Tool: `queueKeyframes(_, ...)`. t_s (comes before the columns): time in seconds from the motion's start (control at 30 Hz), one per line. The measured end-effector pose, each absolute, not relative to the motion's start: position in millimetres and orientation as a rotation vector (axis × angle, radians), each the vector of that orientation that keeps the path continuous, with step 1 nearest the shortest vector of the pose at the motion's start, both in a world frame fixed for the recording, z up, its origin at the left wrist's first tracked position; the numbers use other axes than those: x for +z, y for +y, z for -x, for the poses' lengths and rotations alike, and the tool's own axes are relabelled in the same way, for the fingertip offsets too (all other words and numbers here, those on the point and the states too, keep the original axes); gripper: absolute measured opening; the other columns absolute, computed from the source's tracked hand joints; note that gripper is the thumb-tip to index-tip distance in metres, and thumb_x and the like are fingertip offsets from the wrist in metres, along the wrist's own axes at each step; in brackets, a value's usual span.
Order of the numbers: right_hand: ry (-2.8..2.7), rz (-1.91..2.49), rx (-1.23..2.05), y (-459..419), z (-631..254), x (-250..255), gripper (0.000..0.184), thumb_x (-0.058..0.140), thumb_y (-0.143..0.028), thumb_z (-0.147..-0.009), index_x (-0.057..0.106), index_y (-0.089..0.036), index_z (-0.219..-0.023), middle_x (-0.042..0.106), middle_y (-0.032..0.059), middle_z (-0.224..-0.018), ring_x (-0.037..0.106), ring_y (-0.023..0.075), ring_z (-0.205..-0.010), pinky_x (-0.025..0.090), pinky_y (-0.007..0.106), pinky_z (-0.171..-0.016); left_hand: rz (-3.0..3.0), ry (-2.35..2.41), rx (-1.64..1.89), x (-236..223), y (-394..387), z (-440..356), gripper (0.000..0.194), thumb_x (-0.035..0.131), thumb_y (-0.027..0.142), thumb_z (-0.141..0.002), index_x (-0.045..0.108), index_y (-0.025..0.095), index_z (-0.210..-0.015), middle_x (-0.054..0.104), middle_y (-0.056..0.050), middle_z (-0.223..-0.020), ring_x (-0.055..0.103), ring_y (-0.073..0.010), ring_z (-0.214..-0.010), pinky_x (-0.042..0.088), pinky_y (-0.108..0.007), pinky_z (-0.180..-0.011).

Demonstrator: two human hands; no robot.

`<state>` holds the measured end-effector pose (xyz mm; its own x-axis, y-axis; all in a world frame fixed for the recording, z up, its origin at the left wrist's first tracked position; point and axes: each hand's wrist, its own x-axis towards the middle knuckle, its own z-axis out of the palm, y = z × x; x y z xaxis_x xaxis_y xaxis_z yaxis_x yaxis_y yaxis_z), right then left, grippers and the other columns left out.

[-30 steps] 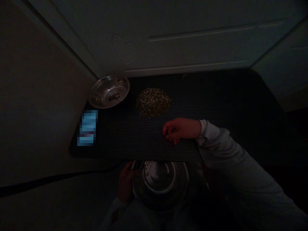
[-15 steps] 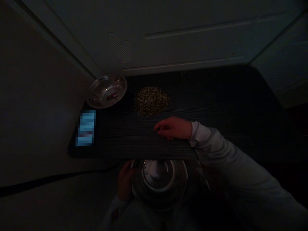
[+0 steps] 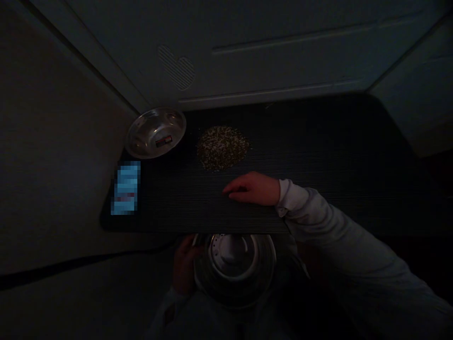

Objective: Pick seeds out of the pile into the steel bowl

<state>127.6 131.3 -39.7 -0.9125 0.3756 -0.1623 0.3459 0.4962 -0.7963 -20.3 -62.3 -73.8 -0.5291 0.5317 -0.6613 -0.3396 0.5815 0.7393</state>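
The scene is very dark. My right hand lies palm down on a black ribbed table top, its fingers stretched toward the left, just below a small heap of mixed grains. Nothing shows in that hand. My left hand is below the table's near edge, fingers wrapped on the left rim of a steel bowl that sits in my lap. An empty steel dish with a small label inside stands at the table's far left corner.
A lit phone screen lies flat near the table's left edge. A pale panelled door or wall rises right behind the table. A dark cord runs across the floor at the left.
My right hand slid leftward along the table, its fingers flattening out from a loose curl. My left hand kept its hold on the bowl.
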Motion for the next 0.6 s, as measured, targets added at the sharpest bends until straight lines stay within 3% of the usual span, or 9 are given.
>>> queueKeyframes(0.27,-2.719,0.626,1.409,131.7,-127.2,-40.2,0.028,0.046,-0.026,-0.073,0.058,-0.015,-0.097,0.060,0.0003,-0.074,0.049,0.0067,-0.059,0.036,0.018,-0.056,-0.177,1.850,1.098,-73.9,-62.9,19.8,0.025,0.057,0.021,-0.045,0.059,0.017,-0.070,0.060,0.004,-0.055,0.053,-0.0163,-0.055,0.038,-0.026,-0.053)
queueKeyframes(0.6,-2.718,0.645,1.688,129.5,-128.9,-35.1,0.024,0.047,-0.025,-0.072,0.056,-0.014,-0.092,0.057,-0.0032,-0.060,0.051,0.0045,-0.047,0.037,0.017,-0.050,-0.280,1.838,1.053,-71.9,-62.3,26.7,0.020,0.057,0.019,-0.050,0.060,0.017,-0.069,0.062,0.003,-0.059,0.056,-0.0181,-0.061,0.040,-0.029,-0.061)
